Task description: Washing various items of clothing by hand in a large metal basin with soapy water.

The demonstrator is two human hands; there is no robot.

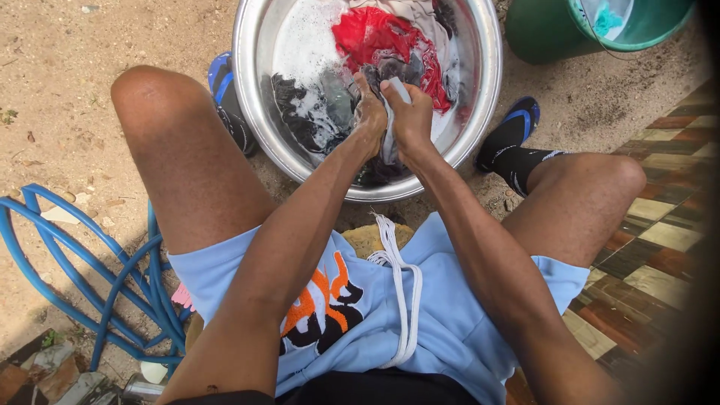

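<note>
Sandy ground (67,75) surrounds the metal basin (251,90), where I see soapy water and a red garment (375,37). Over the basin's near rim, my left hand (369,116) and right hand (411,120) press together, both clamped on a grey cloth (390,142). Beyond the basin stands a green bucket (547,30).

Soapy water (304,41) at the basin's (247,90) upper left lies open. Wet clothes (382,37) crowd its right. A green bucket (547,34) blocks the upper right.
</note>
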